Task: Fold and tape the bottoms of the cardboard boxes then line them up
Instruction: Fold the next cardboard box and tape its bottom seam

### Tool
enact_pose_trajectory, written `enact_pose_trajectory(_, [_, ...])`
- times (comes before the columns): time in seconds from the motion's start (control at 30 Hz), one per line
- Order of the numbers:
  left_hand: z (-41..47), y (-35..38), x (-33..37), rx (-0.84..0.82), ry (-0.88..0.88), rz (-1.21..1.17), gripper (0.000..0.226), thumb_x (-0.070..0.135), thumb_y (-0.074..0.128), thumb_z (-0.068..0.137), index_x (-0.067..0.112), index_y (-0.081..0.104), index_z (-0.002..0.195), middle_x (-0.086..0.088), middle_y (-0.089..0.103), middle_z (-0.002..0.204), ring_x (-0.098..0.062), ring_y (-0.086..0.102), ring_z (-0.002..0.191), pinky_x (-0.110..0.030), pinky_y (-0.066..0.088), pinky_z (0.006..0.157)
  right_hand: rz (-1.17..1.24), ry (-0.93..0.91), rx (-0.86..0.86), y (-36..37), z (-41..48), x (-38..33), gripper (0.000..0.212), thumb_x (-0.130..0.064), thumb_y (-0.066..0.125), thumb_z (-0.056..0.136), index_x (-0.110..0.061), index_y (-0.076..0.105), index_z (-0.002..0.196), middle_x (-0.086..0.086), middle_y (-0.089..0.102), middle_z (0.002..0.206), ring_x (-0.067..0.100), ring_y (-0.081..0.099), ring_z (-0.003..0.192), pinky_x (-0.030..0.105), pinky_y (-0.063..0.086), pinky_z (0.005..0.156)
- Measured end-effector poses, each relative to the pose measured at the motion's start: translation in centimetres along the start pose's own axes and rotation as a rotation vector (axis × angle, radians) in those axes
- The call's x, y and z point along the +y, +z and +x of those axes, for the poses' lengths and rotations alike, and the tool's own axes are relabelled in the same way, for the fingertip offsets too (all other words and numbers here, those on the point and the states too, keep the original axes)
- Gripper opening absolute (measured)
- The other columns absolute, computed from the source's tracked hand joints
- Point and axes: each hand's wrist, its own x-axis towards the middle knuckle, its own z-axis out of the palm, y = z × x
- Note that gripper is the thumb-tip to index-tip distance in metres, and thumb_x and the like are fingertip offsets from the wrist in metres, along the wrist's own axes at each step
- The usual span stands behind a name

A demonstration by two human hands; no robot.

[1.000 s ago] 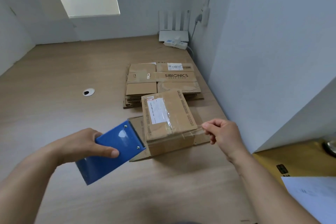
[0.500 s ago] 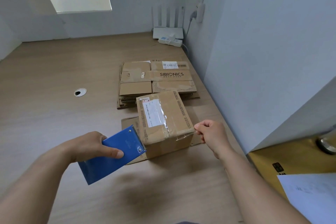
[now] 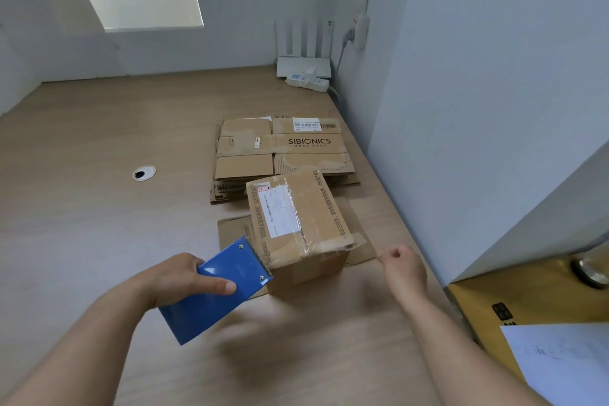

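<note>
Centre frame, the cardboard box (image 3: 298, 224) sits on a flat sheet of cardboard (image 3: 232, 231), the left hand (image 3: 179, 280) clamps the blue tape dispenser (image 3: 219, 290) against its lower-left corner, while the right hand (image 3: 403, 269), loosely curled, hovers just right of it, holding nothing visible.

Legible markings: one brand name

The flat cardboard stack (image 3: 283, 148) bears the printed word "SIBIONICS" in dark capitals on its top sheet; the smaller line beneath it is too small to read. A white barcode label (image 3: 309, 124) sits above that word, digits illegible. The box (image 3: 296, 217) carries a white shipping label (image 3: 278, 212) and side print, both unreadable.
</note>
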Motion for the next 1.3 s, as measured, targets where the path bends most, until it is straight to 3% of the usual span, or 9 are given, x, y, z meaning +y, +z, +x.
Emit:
enact_pose_trajectory(0.1, [0.1,0.2,0.4,0.013,-0.009,0.005,0.083,0.077,0.064,0.034,0.021,0.067,0.095,0.002,0.071,0.088,-0.017,0.068,0.082,-0.026,0.046,0.072,-0.134,-0.334,0.065,0.4,-1.0,-2.9,0.029,-0.03,0.049,0.095,-0.018,0.055,0.068,-0.001,0.055,0.074,0.02,0.051,0.076,0.029,0.035,0.056])
enact_pose_trajectory(0.2, [0.1,0.3,0.8,0.043,-0.016,0.007,0.071,0.07,0.065,0.044,0.02,0.066,0.095,0.001,0.071,0.089,-0.018,0.067,0.084,-0.026,0.045,0.073,-0.528,-0.481,0.121,1.4,-1.5,-5.0,0.029,-0.039,0.047,0.094,-0.02,0.068,0.092,0.001,0.061,0.098,0.021,0.051,0.095,0.03,0.038,0.075])
enact_pose_trajectory(0.3, [-0.1,0.4,1.1,0.051,-0.015,0.015,0.067,0.067,0.065,0.046,0.02,0.066,0.093,0.001,0.07,0.089,-0.017,0.066,0.083,-0.026,0.043,0.071,-0.641,-0.512,0.276,1.2,-1.5,-4.6,0.036,-0.038,0.063,0.086,-0.017,0.06,0.114,0.006,0.054,0.117,0.026,0.046,0.109,0.037,0.035,0.09])
enact_pose_trajectory(0.43, [-0.3,0.4,1.3,0.066,-0.028,0.012,0.063,0.067,0.065,0.046,0.021,0.065,0.089,0.002,0.068,0.089,-0.017,0.064,0.084,-0.026,0.042,0.07,-0.573,-0.81,0.355,1.9,-1.9,-3.6,0.035,-0.014,0.078,0.07,-0.007,0.065,0.103,0.009,0.066,0.093,0.03,0.063,0.083,0.036,0.042,0.071])
enact_pose_trajectory(0.53, [-0.2,0.5,1.4,0.06,-0.041,0.02,0.066,0.069,0.064,0.046,0.022,0.064,0.092,0.002,0.067,0.091,-0.017,0.063,0.085,-0.026,0.041,0.07,-0.414,-0.542,0.109,2.1,-2.1,-4.2,0.02,-0.022,0.057,0.091,-0.01,0.062,0.106,0.005,0.064,0.101,0.026,0.058,0.093,0.031,0.036,0.075])
enact_pose_trajectory(0.63, [-0.1,0.6,1.4,0.058,-0.054,0.023,0.068,0.07,0.064,0.046,0.022,0.063,0.094,0.002,0.067,0.093,-0.017,0.063,0.086,-0.026,0.041,0.07,-0.196,-0.366,0.052,1.9,-1.7,-4.3,0.019,-0.024,0.058,0.091,-0.01,0.067,0.099,0.005,0.068,0.098,0.022,0.057,0.089,0.028,0.04,0.071])
enact_pose_trajectory(0.8, [-0.3,0.8,1.7,0.045,-0.051,0.015,0.066,0.067,0.063,0.047,0.021,0.063,0.094,0.002,0.067,0.093,-0.017,0.063,0.086,-0.026,0.041,0.071,-0.377,-0.34,-0.012,0.6,-1.4,-5.7,0.034,-0.043,0.047,0.093,-0.021,0.061,0.07,0.0,0.062,0.075,0.025,0.058,0.084,0.029,0.04,0.064])
enact_pose_trajectory(0.97, [-0.4,1.1,2.2,0.055,-0.037,0.004,0.066,0.068,0.064,0.046,0.021,0.064,0.092,0.002,0.068,0.091,-0.017,0.064,0.085,-0.026,0.042,0.07,-0.683,-0.386,0.041,3.0,-2.1,-7.0,0.067,-0.066,0.049,0.085,-0.011,0.05,0.122,0.008,0.055,0.124,0.028,0.044,0.12,0.037,0.036,0.095])
enact_pose_trajectory(1.3, [-2.3,-0.5,0.0,0.048,-0.06,0.03,0.063,0.069,0.064,0.046,0.022,0.066,0.089,0.003,0.068,0.089,-0.016,0.064,0.083,-0.027,0.041,0.068,-0.462,-0.289,-0.069,3.8,-1.6,-6.4,0.069,-0.051,0.058,0.087,-0.002,0.034,0.129,0.02,0.04,0.135,0.035,0.036,0.127,0.04,0.032,0.103])
